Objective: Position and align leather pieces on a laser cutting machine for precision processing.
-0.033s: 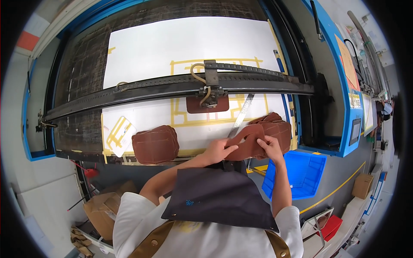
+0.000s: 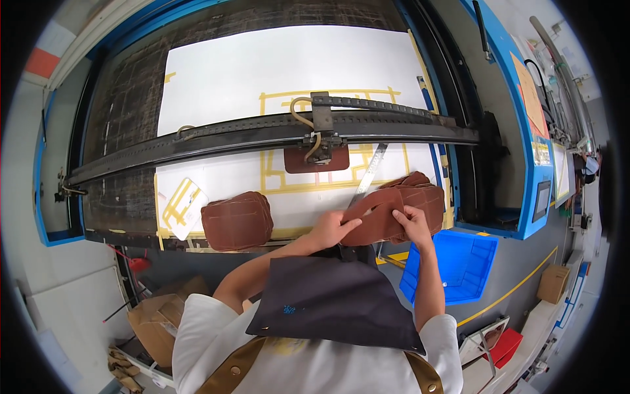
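My left hand (image 2: 329, 231) pinches the left end of a brown leather piece (image 2: 373, 227), with the thumb on top. At its right part, my right hand (image 2: 415, 226) grips the same piece between thumb and fingers. The piece is bent, and a narrow gap shows in it between my hands. Just behind and under it lies a stack of brown leather pieces (image 2: 425, 202) with rounded corners. Another stack of stitched or line-marked brown leather pieces (image 2: 236, 222) sits left of my left hand. One more brown leather panel (image 2: 336, 161) rests under the machine head (image 2: 320, 150).
A black gantry (image 2: 210, 146) spans the white, yellow-taped bed sheet (image 2: 275, 59). A metal ruler (image 2: 371, 171) lies slanted behind my hands. A taped white template (image 2: 185, 209) is at left. Below the blue machine frame (image 2: 525, 131) stands a blue bin (image 2: 459, 269); a cardboard box (image 2: 157, 322) is lower left.
The gap in the held leather piece looks slightly narrower, and its raised left part has shifted a little. Both hands stay almost in place.
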The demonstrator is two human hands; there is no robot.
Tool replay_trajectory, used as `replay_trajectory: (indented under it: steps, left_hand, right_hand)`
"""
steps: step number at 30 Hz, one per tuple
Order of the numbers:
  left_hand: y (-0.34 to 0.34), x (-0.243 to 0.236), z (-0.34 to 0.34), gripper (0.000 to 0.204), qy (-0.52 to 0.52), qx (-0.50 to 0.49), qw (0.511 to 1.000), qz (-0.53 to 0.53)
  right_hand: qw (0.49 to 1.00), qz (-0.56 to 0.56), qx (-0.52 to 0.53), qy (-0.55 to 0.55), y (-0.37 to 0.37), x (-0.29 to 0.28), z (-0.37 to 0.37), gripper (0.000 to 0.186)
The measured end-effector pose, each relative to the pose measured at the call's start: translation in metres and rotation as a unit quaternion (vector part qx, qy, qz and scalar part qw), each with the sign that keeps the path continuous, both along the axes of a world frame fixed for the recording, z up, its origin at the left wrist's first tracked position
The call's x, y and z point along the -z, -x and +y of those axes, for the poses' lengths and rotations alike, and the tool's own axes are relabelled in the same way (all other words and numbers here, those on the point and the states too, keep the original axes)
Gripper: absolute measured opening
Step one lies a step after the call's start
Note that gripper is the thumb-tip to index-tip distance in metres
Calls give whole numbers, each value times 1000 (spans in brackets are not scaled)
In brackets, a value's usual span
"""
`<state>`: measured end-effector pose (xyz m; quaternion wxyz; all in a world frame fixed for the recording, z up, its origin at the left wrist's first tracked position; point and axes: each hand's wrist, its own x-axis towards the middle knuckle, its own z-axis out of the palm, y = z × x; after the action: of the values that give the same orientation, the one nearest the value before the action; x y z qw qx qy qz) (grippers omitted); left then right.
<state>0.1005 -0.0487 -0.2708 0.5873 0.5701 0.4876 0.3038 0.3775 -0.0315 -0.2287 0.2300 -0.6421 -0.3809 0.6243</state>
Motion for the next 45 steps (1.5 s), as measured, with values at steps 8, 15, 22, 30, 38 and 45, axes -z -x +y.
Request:
replay_trajectory:
  steps: [8, 15, 22, 30, 38, 45]
  left_hand:
    - [24, 58, 12, 30, 161, -83, 983, 19]
    - [41, 76, 3, 33, 190, -35, 978, 81]
    - [38, 70, 4, 32, 169, -28, 980, 105]
    - [39, 69, 4, 31, 176, -27, 980, 92]
    - [39, 71, 5, 30, 181, -33, 980, 73]
    - [38, 72, 4, 30, 182, -29, 980, 82]
  right_hand:
    - [922, -328, -70, -196, -9, 33, 8, 22]
    - [925, -332, -37, -179, -3, 37, 5, 27]
    - [916, -361, -56, -165, -3, 36, 6, 32]
    - [912, -366, -71, -170, -6, 40, 6, 32]
    - [917, -357, -62, -169, -5, 38, 4, 31]
    - [919, -356, -57, -162, -4, 37, 4, 30]
